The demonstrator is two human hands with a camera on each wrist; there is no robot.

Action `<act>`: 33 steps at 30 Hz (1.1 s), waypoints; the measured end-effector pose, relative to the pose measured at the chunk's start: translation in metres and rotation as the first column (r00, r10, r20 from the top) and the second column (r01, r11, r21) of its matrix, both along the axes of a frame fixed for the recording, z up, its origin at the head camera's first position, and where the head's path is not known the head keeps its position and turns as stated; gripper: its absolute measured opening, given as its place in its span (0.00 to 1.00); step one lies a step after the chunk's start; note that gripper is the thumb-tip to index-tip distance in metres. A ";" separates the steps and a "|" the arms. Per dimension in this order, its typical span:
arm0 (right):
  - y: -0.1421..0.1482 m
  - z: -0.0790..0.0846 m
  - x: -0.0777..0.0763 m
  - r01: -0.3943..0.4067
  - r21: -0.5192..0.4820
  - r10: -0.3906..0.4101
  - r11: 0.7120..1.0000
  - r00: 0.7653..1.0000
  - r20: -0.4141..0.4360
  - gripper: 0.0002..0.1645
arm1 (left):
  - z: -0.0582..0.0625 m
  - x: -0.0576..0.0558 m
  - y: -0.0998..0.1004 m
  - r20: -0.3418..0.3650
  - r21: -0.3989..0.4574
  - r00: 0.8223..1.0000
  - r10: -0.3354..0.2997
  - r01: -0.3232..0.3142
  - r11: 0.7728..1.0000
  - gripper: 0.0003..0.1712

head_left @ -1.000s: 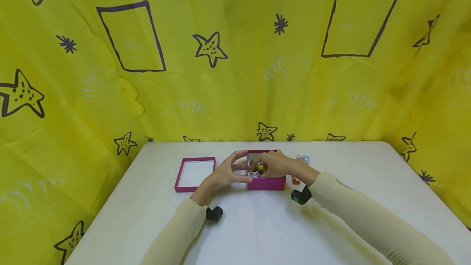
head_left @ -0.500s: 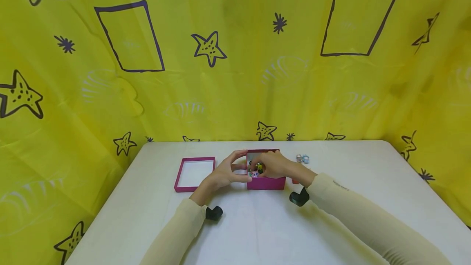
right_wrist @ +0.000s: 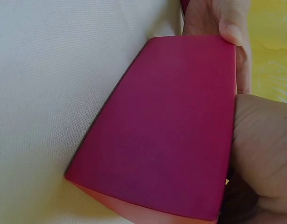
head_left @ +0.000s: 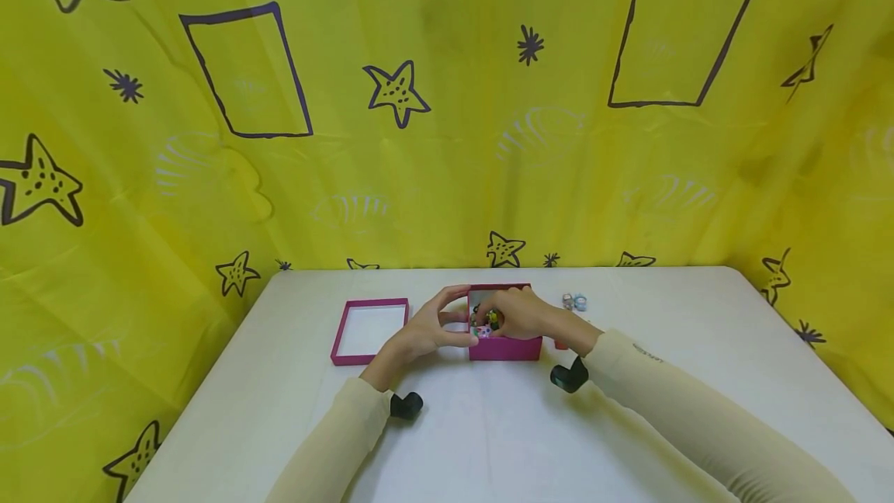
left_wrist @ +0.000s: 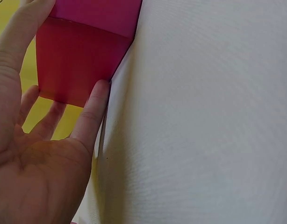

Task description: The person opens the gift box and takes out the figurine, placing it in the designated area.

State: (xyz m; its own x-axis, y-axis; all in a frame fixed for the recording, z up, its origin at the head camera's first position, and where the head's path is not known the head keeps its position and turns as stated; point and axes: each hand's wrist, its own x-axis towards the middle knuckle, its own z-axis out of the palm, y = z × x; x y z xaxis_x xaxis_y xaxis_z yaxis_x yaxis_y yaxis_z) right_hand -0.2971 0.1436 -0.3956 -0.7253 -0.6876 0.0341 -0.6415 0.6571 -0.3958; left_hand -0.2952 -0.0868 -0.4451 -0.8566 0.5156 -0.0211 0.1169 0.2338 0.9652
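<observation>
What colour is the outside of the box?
Dark pink: the box shows it best in the right wrist view.

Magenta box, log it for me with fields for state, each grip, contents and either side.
Box: magenta, open-topped, on the white table
Left grip: holds its left end
Right grip: inside it; any hold hidden
Contents: small colourful items, partly covered
Left of box: shallow pink tray, white inside
Right of box: two small pale items; red item, partly hidden
</observation>
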 end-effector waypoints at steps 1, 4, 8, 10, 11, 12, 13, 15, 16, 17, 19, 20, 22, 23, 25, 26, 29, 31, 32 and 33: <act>0.000 0.000 0.000 -0.001 -0.001 0.001 1.000 1.000 0.002 0.12 | 0.000 0.000 0.000 -0.002 0.001 1.000 -0.001 0.001 1.000 0.50; 0.001 0.000 0.000 -0.011 -0.010 0.011 1.000 1.000 0.015 0.12 | 0.000 0.000 0.000 -0.006 -0.001 1.000 -0.003 0.003 1.000 0.50; 0.003 0.002 0.000 -0.019 -0.030 0.020 0.999 0.999 0.035 0.13 | -0.001 0.000 0.001 -0.008 -0.008 1.000 0.001 -0.001 1.000 0.49; 0.004 0.003 0.001 -0.021 -0.040 0.022 0.999 0.999 0.037 0.13 | -0.001 0.000 0.001 -0.009 -0.008 1.000 0.003 -0.003 1.000 0.49; 0.005 0.004 0.001 -0.024 -0.045 0.026 0.999 0.999 0.035 0.13 | -0.001 0.000 0.001 -0.010 -0.009 1.000 0.005 -0.005 1.000 0.49; 0.005 0.005 0.002 -0.028 -0.050 0.029 0.998 0.999 0.034 0.13 | -0.001 0.000 0.001 -0.010 -0.009 1.000 0.006 -0.006 1.000 0.49; 0.005 0.006 0.002 -0.031 -0.053 0.032 0.998 0.999 0.032 0.13 | -0.001 0.000 0.001 -0.011 -0.009 1.000 0.007 -0.007 1.000 0.49; 0.006 0.007 0.002 -0.035 -0.062 0.037 0.997 0.999 0.034 0.13 | 0.000 0.000 0.001 -0.011 -0.011 1.000 0.009 -0.009 1.000 0.49; 0.007 0.007 0.002 -0.035 -0.067 0.038 0.997 0.999 0.034 0.13 | 0.000 0.000 0.001 -0.011 -0.011 1.000 0.009 -0.009 1.000 0.49; 0.008 0.007 0.002 -0.035 -0.070 0.037 0.997 0.999 0.034 0.12 | 0.000 0.000 0.001 -0.011 -0.009 1.000 0.009 -0.009 1.000 0.49; 0.009 0.008 0.001 -0.030 -0.077 0.032 0.997 0.999 0.031 0.12 | 0.000 0.000 0.001 -0.009 -0.008 1.000 0.007 -0.007 1.000 0.48; 0.010 0.008 0.001 -0.029 -0.082 0.032 0.996 0.999 0.030 0.12 | 0.000 0.001 0.001 -0.008 -0.006 1.000 0.006 -0.006 1.000 0.48; 0.011 0.009 0.000 -0.028 -0.090 0.030 0.996 0.999 0.024 0.12 | 0.000 0.001 0.001 -0.007 -0.003 1.000 0.005 -0.005 1.000 0.48; 0.012 0.009 0.000 -0.028 -0.096 0.031 0.995 0.999 0.024 0.13 | 0.000 0.000 0.001 -0.005 0.001 1.000 0.003 -0.003 1.000 0.49; 0.013 0.011 0.000 -0.030 -0.111 0.034 0.993 0.999 0.030 0.13 | 0.000 0.000 0.001 -0.002 0.012 1.000 0.001 -0.001 1.000 0.50; 0.014 0.011 0.000 -0.033 -0.119 0.037 0.992 0.999 0.031 0.13 | 0.000 0.000 0.001 0.000 0.017 1.000 0.000 0.000 1.000 0.50; 0.015 0.013 0.001 -0.028 -0.137 0.035 0.990 0.998 0.047 0.13 | 0.000 0.000 0.001 0.009 0.030 1.000 -0.005 0.005 1.000 0.51; 0.016 0.013 0.001 -0.023 -0.146 0.032 0.989 0.998 0.056 0.13 | 0.000 0.000 0.001 0.010 0.030 1.000 -0.005 0.004 1.000 0.51; 0.017 0.014 0.002 -0.022 -0.154 0.031 0.988 0.998 0.058 0.14 | 0.000 0.000 0.001 0.011 0.028 1.000 -0.004 0.003 1.000 0.51; 0.017 0.015 0.002 -0.021 -0.162 0.031 0.987 0.998 0.062 0.14 | 0.000 0.000 0.001 0.012 0.028 1.000 -0.004 0.004 1.000 0.51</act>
